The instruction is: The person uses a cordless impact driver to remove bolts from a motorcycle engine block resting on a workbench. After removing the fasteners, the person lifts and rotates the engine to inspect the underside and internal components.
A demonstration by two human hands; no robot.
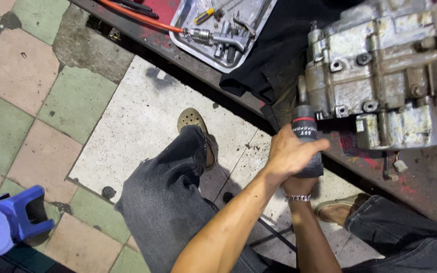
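A black power wrench (304,129) with a red ring points up at the lower left corner of a grimy grey metal engine case (380,65) on the workbench. My left hand (292,151) wraps over the tool's body from the left. My right hand (298,186), with a beaded bracelet at the wrist, grips the tool from below and is mostly hidden by the left hand and the tool. The tool's tip is hidden against the case.
A black cloth (274,55) lies left of the case. A metal tray (198,53) holds an air tool (223,38) fed by an orange hose (137,15). The bench (421,177) is red-stained. A blue plastic stool (6,225) stands on the tiled floor at lower left.
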